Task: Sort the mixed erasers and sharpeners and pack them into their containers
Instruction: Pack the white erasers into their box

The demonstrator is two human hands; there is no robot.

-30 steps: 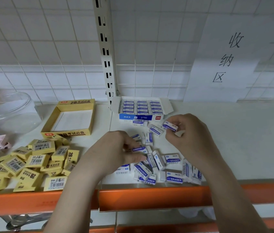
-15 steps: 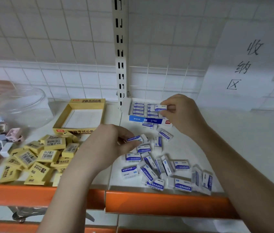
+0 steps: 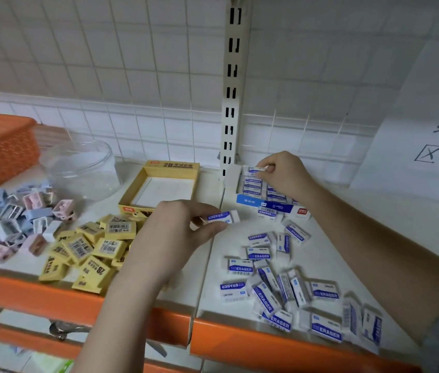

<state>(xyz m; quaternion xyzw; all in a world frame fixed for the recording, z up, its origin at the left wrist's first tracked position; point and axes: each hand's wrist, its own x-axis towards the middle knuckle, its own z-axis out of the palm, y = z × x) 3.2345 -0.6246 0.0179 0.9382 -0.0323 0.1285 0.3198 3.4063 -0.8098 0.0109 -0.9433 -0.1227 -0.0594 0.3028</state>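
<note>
Working near to far: the loose blue-and-white erasers [image 3: 280, 289] lie scattered on the white shelf [image 3: 361, 238] by its orange front lip [image 3: 280, 343], sleeves glossy, blocks small and rectangular, pointing every which way. To the left, the yellow 2B erasers [image 3: 89, 254] sit in a heap, matte paper wraps with barcodes, and past them the pastel plastic sharpeners [image 3: 16, 224].

Your left hand [image 3: 175, 238] pinches one blue-sleeved eraser [image 3: 222, 217] between thumb and fingertips, long axis roughly left-right, white end pointing right toward the blue eraser box [image 3: 272, 207]. The box lies up and right of that eraser, near but not touching. Your right hand [image 3: 285, 176] is already over the box, fingers curled on another eraser [image 3: 253, 170] at the back row, seemingly seating it.

My read: the right hand is nearer the box, so finish that placement first, then feed the left one in parallel with the packed rows.

Farther back: the open yellow cardboard box [image 3: 170, 170] is empty inside, a clear plastic jar [image 3: 81, 168] stands left of it, and an orange mesh basket [image 3: 0, 146] sits at far left. Both look unfilled so far.
</note>
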